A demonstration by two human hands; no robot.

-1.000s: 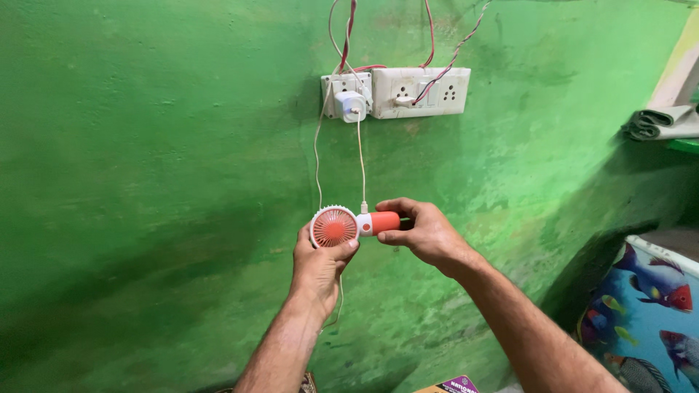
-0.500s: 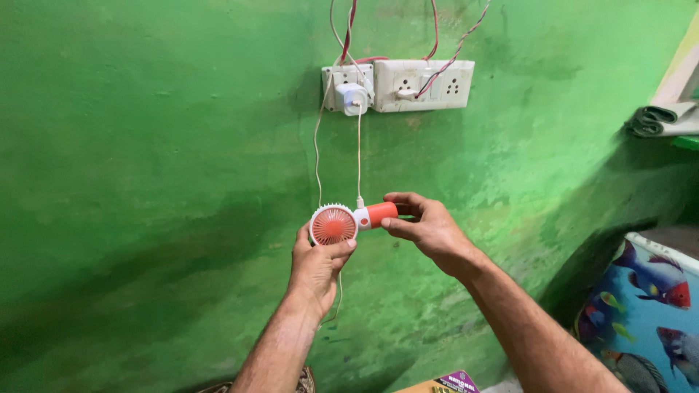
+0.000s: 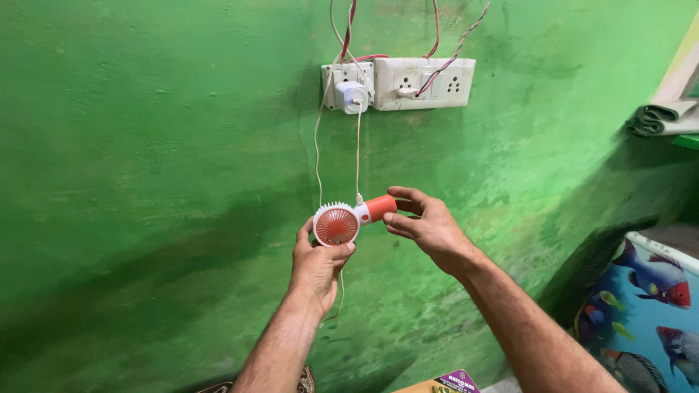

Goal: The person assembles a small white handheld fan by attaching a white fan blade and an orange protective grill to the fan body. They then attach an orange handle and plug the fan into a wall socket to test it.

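The far end of the orange handle is hidden inside the right hand (image 3: 429, 227), whose fingers close around it. The small handheld fan (image 3: 349, 218) lies sideways between both hands in front of the green wall (image 3: 145, 145). The left hand (image 3: 317, 263) grips the round head from below, thumb on its rim. A white cable (image 3: 357, 153) runs up to the charger (image 3: 351, 96) in the socket board (image 3: 399, 82).

A white charging cable (image 3: 357, 156) is hanging taut from the wall adapter (image 3: 352, 96) to the handheld fan (image 3: 351, 218), crossing the space above both hands. Bare green wall (image 3: 145, 182) is lying open to the left; folded cloth (image 3: 661, 118) is crowding the right edge.
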